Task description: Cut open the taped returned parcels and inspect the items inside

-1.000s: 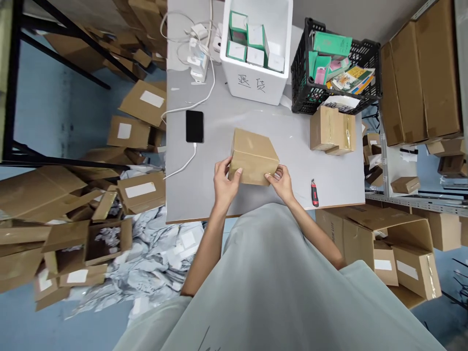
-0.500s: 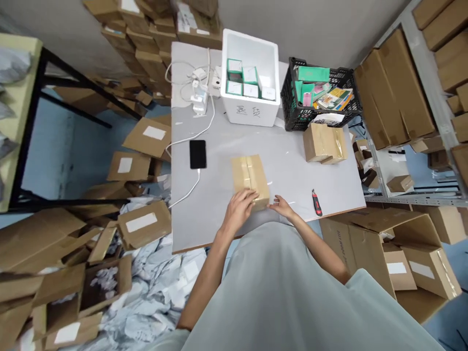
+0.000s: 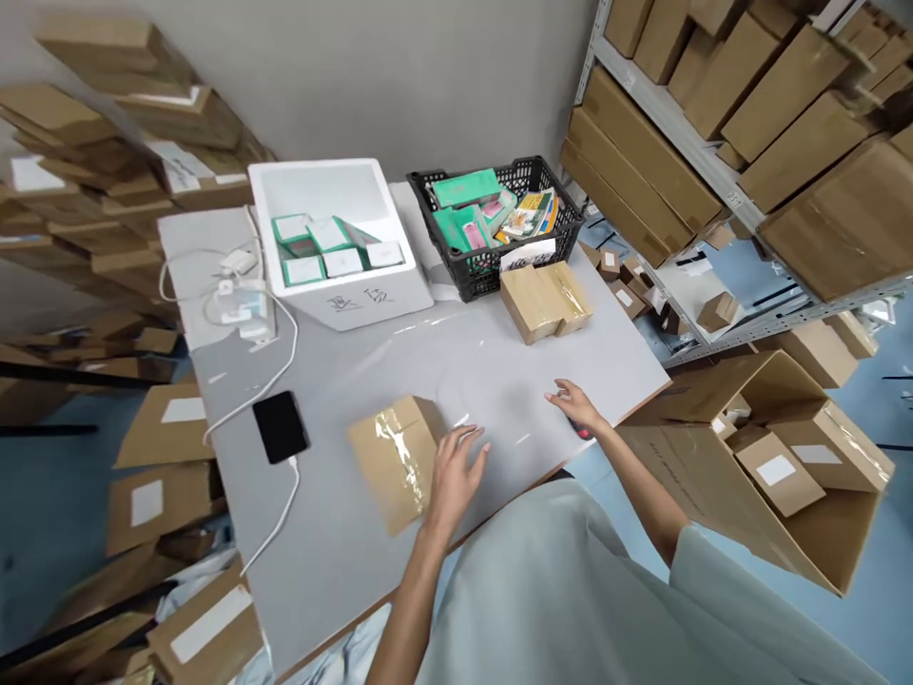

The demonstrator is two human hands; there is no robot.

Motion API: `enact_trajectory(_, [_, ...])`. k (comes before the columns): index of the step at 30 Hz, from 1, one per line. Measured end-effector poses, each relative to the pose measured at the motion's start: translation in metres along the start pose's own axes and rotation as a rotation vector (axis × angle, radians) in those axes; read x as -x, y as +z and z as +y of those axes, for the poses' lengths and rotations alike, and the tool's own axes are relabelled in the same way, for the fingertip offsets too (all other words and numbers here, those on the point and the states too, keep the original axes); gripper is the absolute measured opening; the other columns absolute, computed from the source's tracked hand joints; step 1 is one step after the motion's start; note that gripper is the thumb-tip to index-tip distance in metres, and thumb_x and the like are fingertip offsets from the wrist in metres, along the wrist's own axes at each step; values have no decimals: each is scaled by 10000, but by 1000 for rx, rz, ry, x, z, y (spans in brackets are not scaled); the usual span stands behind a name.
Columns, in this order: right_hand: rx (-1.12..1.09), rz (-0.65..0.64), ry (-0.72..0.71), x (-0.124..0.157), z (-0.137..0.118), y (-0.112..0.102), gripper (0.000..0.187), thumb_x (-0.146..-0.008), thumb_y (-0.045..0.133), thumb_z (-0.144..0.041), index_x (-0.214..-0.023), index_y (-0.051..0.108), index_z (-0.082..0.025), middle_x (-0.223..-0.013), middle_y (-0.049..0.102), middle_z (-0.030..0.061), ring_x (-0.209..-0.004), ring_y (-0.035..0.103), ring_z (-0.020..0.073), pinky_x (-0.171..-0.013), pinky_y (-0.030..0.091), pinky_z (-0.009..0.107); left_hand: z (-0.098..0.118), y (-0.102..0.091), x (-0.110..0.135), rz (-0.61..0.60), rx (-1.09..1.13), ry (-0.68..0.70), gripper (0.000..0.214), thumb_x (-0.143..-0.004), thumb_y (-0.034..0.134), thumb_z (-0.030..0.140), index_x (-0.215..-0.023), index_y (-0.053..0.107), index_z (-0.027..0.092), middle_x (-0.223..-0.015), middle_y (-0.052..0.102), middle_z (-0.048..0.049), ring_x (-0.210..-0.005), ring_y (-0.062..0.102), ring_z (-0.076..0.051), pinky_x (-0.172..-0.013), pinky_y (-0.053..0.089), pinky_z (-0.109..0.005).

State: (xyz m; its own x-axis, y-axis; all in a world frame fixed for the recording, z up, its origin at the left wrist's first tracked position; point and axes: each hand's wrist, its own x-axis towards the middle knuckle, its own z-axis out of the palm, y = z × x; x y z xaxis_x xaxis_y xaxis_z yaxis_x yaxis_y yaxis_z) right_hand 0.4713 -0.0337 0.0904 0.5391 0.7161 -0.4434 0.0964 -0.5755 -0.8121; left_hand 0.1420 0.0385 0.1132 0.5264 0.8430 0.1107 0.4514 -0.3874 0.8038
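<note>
Box (image 3: 385, 471) of brown cardboard sits on the gray table (image 3: 320, 576), just left of center in the lower half of the frame, with shiny tape (image 3: 409, 466) running across its top. From my end of the feed I log the left hand (image 3: 455, 471) at the box's right side: palm down, fingers extended, thumb spread away from them, clasping nothing. Whether the hand touches the side of the box I cannot tell from this angle.

Right hand (image 3: 574, 406) is right of center, above the table's near edge, fingers loosely bent and thumb apart. A red and black knife (image 3: 583, 433) shows partly from beneath it; I see no closed grasp, and contact with the knife is hidden from me.

Surroundings, as I read them: phone (image 3: 281, 427) left of the box, a white cable (image 3: 295, 476) plugged into its lower end. Power strip (image 3: 255, 319) farther up on the left. White bin (image 3: 371, 304), upper middle, has handwriting on its front and holds green and white packets (image 3: 328, 233). Black crate (image 3: 485, 278) beside it carries green cases (image 3: 467, 188) and booklets (image 3: 532, 214). Two small cartons (image 3: 546, 300) stand together just in front of the crate. Lower right, I note a large open carton (image 3: 685, 476) with labeled parcels (image 3: 777, 471) inside.
</note>
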Motion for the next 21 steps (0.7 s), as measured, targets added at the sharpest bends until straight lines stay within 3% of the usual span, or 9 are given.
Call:
enact_trajectory(5, [77,89,-96,-74,0,-47,839,-864,870,-656,-1553,668,-221,-1674,608,200,-1549,600,382,-1266,533,540,-1,59,-91,-11,34,-121,453,-1056,641,487,-1423,724,235,-1434,750,-169,-1407,690,-365,-1245,536,-576])
enact_trajectory(9, [166,208,-211,-146,-9,-78,922,-861,828,-702,-1576,617,-159,-1649,595,244,-1619,494,415,-1356,419,576,-4,113,-166,-18,179,-382,643,-977,701,466,-1534,621,156,-1604,649,-253,-1493,642,-416,-1257,507,-613])
enact_trajectory(12, [223,269,-191,-202,-23,-91,977,-851,821,-709,-1583,577,-109,-1671,555,292,-1652,428,443,-1354,403,604,0,150,-226,1,285,-527,794,-912,785,431,-1595,551,101,-1710,531,-323,-1535,594,-469,-1289,455,-642])
enact_trajectory(15, [246,251,-158,-247,-37,-95,909,-859,828,-628,-1534,586,-69,-1604,609,326,-1590,516,449,-1306,461,584,4,179,-278,25,320,-531,795,-870,855,407,-1566,576,144,-1677,591,-274,-1567,567,-423,-1325,429,-575])
enact_trajectory(18, [251,195,-150,-265,-38,-94,693,-907,790,-544,-1426,644,-108,-1424,744,257,-1361,706,394,-1158,585,512,5,200,-303,14,408,-549,646,-928,789,387,-1512,610,177,-1501,737,-202,-1397,702,-339,-1231,534,-508])
enact_trajectory(21, [260,159,-158,-257,-26,-89,565,-964,741,-520,-1375,652,-144,-1369,768,203,-1271,745,354,-1093,612,469,3,207,-289,35,489,-580,589,-971,736,370,-1523,614,202,-1501,746,-179,-1315,742,-295,-1174,576,-476])
